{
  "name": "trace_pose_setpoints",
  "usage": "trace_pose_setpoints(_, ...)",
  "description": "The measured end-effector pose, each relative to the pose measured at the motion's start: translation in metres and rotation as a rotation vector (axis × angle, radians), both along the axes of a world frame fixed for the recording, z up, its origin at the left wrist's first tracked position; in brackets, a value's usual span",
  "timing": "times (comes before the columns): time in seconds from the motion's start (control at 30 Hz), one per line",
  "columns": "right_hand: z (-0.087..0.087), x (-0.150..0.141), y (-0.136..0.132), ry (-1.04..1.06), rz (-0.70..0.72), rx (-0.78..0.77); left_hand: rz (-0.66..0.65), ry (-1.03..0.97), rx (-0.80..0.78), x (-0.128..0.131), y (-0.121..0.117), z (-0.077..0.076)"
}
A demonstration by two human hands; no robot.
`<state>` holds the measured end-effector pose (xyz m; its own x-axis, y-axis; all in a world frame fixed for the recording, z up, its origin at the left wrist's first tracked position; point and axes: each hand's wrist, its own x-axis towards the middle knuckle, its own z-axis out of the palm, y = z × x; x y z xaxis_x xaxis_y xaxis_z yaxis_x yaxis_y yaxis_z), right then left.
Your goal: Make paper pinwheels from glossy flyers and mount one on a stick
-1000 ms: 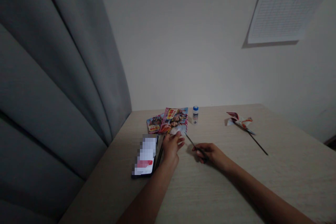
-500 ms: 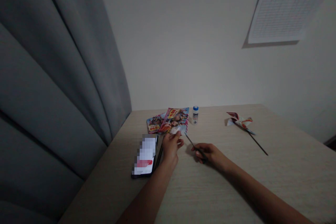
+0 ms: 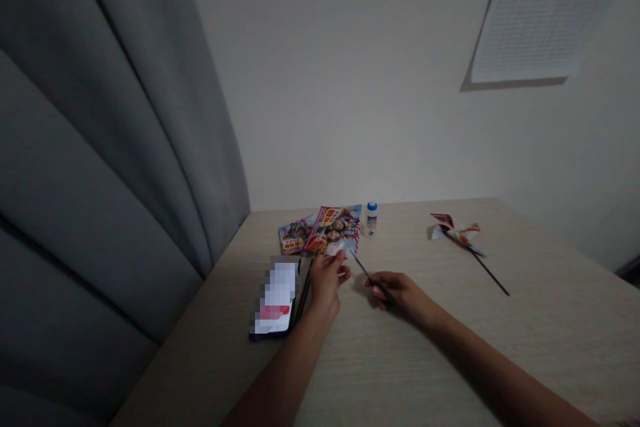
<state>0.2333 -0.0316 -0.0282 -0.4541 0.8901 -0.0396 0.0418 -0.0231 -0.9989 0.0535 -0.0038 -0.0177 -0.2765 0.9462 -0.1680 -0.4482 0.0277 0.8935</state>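
The fingers of our left hand (image 3: 326, 280) look pinched on the lower edge of a glossy, multicoloured paper leaflet (image 3: 336, 221), thumb uppermost. Those of our right hand (image 3: 395, 290) are clamped round the black handles of slim metal scissors (image 3: 363, 268), whose tip lies at the leaflet's lower right corner; we cannot tell whether it touches, or whether the blades are parted.

The leaflet lies partly over a second printed leaflet (image 3: 293, 236). With its grip at one edge only, we judge it could swivel and a blade stray. Our left fingertips are near the tip, so a slip might nick them. Our left forearm passes close by thin black rods (image 3: 303, 293) beside the dark-framed, lit smartphone (image 3: 278, 297); a careless sweep could roll them.
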Motion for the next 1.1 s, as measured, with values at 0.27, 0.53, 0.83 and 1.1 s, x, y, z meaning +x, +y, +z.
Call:
trace_pose_setpoints(0.27, -0.0032, -0.0008, 0.0007, -0.008, -0.015, -0.009, 0.001, 0.001, -0.008, 0.0008, -0.0001, 0.0035)
trace_pose_setpoints(0.53, -0.0039, -0.0009, 0.0016, 0.038, -0.004, 0.006, -0.035, 0.013, 0.005, 0.0029, -0.0031, 0.0044)
trace_pose_setpoints(0.83, -0.0036, -0.0012, 0.0013, 0.049, -0.011, -0.027, -0.029, 0.01, 0.009, 0.0025, -0.0035, 0.0044)
trace_pose_setpoints(1.1, -0.0023, -0.0021, 0.0011, 0.06, -0.005, -0.024, -0.054, 0.026, 0.005, 0.0015, -0.0039, 0.0051)
